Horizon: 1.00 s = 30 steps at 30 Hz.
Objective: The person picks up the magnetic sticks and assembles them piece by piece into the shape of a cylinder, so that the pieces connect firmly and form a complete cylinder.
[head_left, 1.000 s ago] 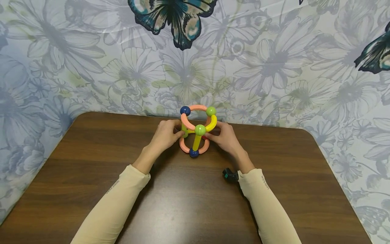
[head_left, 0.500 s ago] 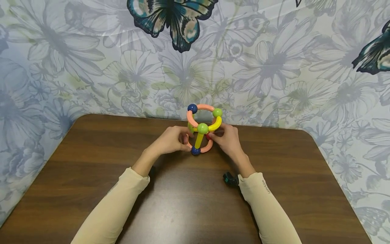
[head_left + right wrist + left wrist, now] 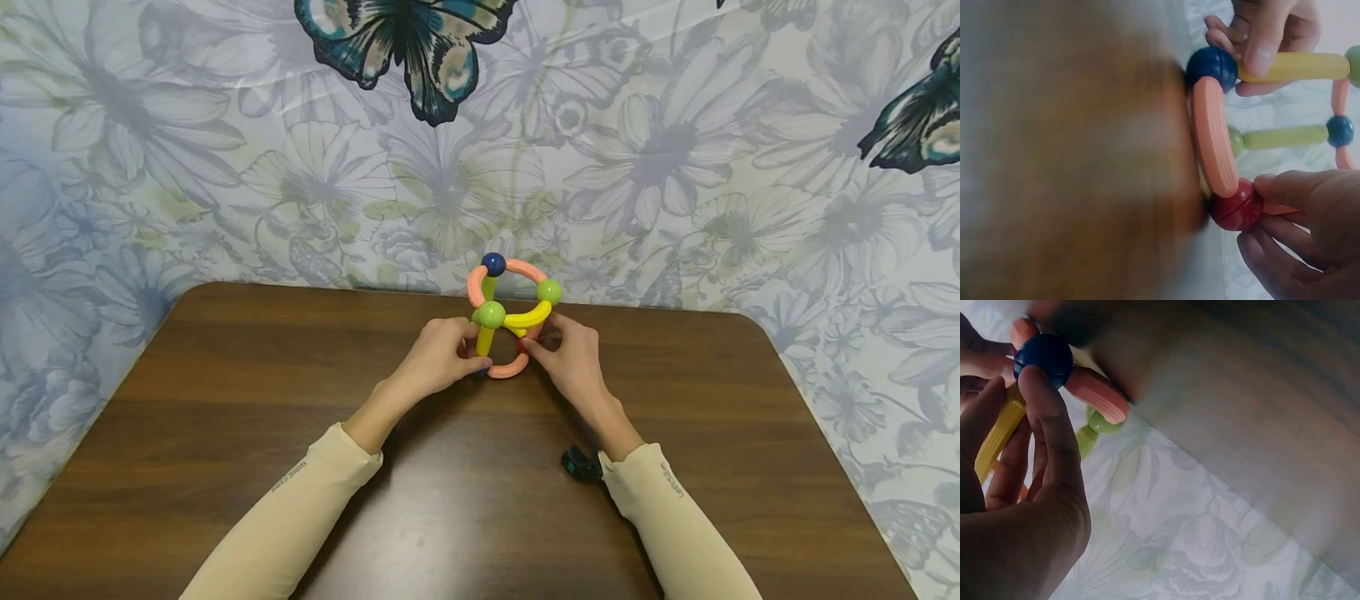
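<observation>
A toy frame of magnetic balls and rods stands on the table, its upper and lower rings joined by straight uprights. My left hand (image 3: 435, 358) pinches the front upright, a yellow rod (image 3: 1297, 67), beside the lower blue ball (image 3: 1212, 69). In the left wrist view a fingertip lies on that blue ball (image 3: 1054, 353). My right hand (image 3: 573, 358) holds the lower red ball (image 3: 1237, 205) between thumb and fingers. A curved salmon rod (image 3: 1214, 137) links the blue and red balls. On the upper ring are a green ball (image 3: 491, 314), a yellow curved rod (image 3: 529, 316) and a blue ball (image 3: 492, 264).
The brown wooden table (image 3: 450, 517) extends around both arms. Behind its far edge hangs a flowered backdrop (image 3: 315, 183) with butterflies, close behind the toy frame. A dark wrist device (image 3: 581, 464) shows at my right cuff.
My left hand has shifted from the frame's left-side green ball to the front yellow rod and blue ball. The frame has moved right and turned a little. My right hand stays at the red ball.
</observation>
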Motion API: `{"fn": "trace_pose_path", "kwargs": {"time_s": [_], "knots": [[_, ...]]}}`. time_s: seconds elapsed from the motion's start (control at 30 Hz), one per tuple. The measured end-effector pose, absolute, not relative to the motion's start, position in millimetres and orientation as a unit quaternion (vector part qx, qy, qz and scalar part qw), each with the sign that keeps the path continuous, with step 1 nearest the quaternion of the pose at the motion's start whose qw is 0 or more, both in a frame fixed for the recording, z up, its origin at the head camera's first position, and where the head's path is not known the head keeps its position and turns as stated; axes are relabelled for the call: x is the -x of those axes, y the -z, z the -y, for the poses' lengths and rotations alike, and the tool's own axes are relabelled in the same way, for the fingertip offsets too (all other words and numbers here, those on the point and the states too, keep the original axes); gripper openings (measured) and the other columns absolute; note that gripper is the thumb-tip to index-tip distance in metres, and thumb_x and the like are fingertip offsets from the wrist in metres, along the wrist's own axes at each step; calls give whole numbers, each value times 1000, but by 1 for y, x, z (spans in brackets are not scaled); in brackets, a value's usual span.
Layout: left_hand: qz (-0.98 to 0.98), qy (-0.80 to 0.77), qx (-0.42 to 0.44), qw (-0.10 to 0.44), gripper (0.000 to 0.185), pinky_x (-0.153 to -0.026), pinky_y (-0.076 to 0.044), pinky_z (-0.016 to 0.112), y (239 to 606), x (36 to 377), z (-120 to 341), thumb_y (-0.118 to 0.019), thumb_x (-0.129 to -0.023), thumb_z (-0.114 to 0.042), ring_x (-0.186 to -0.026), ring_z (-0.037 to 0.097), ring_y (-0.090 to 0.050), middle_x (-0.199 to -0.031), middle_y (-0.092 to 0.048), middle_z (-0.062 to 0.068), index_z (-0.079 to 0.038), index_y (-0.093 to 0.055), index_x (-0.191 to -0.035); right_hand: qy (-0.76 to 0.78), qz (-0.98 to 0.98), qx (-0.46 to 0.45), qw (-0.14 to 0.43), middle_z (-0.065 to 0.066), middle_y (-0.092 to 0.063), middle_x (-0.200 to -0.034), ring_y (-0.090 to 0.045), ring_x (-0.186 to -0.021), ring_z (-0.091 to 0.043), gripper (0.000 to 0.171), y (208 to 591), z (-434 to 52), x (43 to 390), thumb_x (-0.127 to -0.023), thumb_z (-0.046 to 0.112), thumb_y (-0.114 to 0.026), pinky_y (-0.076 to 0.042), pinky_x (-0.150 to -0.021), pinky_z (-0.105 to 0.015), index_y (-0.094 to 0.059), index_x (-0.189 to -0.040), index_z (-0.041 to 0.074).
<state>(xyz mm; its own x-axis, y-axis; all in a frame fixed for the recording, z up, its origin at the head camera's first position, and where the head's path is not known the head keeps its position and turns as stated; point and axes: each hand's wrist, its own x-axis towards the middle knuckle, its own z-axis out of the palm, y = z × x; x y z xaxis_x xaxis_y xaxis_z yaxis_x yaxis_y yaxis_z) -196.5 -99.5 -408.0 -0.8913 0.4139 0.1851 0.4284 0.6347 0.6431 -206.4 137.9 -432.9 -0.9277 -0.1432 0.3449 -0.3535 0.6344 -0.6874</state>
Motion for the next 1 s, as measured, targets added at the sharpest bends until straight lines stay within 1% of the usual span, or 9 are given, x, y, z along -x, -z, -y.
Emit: {"fn": "trace_pose_path", "kwargs": {"time_s": [0.2, 0.37, 0.6, 0.7, 0.87, 1.0], "knots": [[907, 368, 204, 2, 19, -60, -48, 26, 409, 197, 101, -91, -84, -18, -68, 14, -61, -81, -70, 5, -8, -74, -82, -391, 896, -158, 140, -5, -77, -95, -77, -94, -24, 17, 437, -138, 203, -88, 11, -87, -64, -83, -40, -72, -95, 8], [911, 358, 204, 7, 20, -64, -50, 27, 408, 197, 100, -91, -84, -18, -72, 16, -62, -83, -70, 5, -7, -74, -83, -389, 897, -155, 144, -6, -76, -95, -78, -93, -24, 18, 437, -138, 203, -87, 11, -87, -64, -83, -39, -72, -95, 8], [924, 321, 205, 42, 20, -68, -48, 32, 409, 199, 102, -90, -85, -17, -75, 20, -60, -87, -70, 9, -5, -74, -86, -384, 894, -172, 156, -4, -75, -88, -77, -86, -22, 17, 434, -136, 202, -87, 12, -87, -64, -78, -40, -69, -88, 10], [928, 309, 202, 44, 19, -69, -47, 34, 408, 199, 102, -89, -86, -17, -76, 21, -59, -90, -70, 11, -4, -74, -88, -377, 895, -178, 159, -4, -74, -86, -76, -84, -22, 18, 434, -134, 201, -87, 12, -86, -64, -76, -40, -68, -86, 11], [928, 309, 202, 43, 19, -69, -47, 35, 409, 201, 103, -88, -87, -16, -77, 22, -59, -92, -71, 12, -4, -73, -88, -355, 902, -180, 165, -5, -73, -87, -75, -81, -21, 18, 433, -133, 200, -87, 11, -86, -63, -72, -35, -68, -85, 11], [926, 313, 205, 41, 19, -69, -46, 34, 409, 202, 104, -88, -86, -16, -76, 21, -58, -91, -71, 12, -5, -73, -86, -338, 910, -176, 164, -5, -72, -86, -73, -78, -20, 19, 432, -132, 197, -87, 11, -85, -59, -70, -31, -67, -85, 12]]}}
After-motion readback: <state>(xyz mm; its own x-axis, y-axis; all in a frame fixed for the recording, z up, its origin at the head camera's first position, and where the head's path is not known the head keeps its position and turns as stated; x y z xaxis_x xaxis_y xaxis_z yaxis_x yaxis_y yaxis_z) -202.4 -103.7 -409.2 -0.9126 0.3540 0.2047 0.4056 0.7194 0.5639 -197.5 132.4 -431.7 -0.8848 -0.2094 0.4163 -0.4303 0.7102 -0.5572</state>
